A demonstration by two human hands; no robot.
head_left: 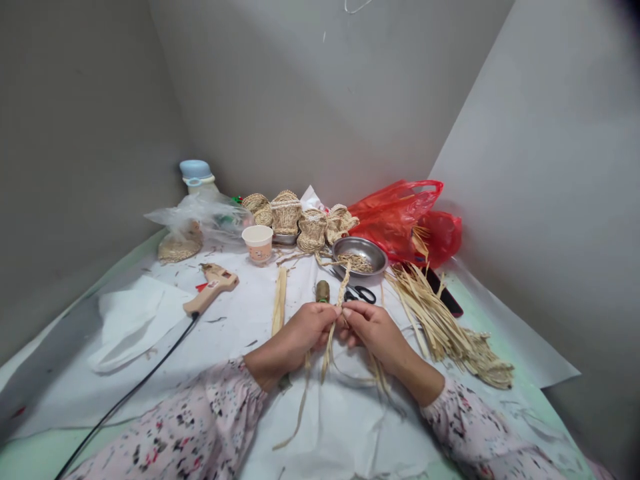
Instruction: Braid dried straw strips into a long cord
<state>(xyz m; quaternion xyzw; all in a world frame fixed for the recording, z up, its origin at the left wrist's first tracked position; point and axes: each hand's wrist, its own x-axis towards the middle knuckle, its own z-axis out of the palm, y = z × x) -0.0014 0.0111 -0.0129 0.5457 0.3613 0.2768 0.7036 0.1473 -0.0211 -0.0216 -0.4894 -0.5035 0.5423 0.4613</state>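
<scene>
A pale straw braid point(344, 287) runs up from my fingers toward the metal bowl point(367, 250). My left hand point(315, 325) pinches the braid's near end from the left. From the right, my right hand point(369, 330) pinches the same spot, its thumb and forefinger meeting the other hand's. Loose straw strands point(327, 353) hang below both hands onto the white sheet. Just beyond the hands lie black-handled scissors point(363, 293), partly covered by the braid, and a small olive-brown cylinder point(323, 291). A flat straw strip point(280, 300) lies left of them.
A glue gun point(213, 290) with a black cord lies left. Along the back are a paper cup point(258, 243), woven straw pieces point(286, 213), a red plastic bag point(395, 217) and a blue-lidded bottle point(196, 173). A straw bundle point(440, 320) and dark phone point(447, 293) lie right.
</scene>
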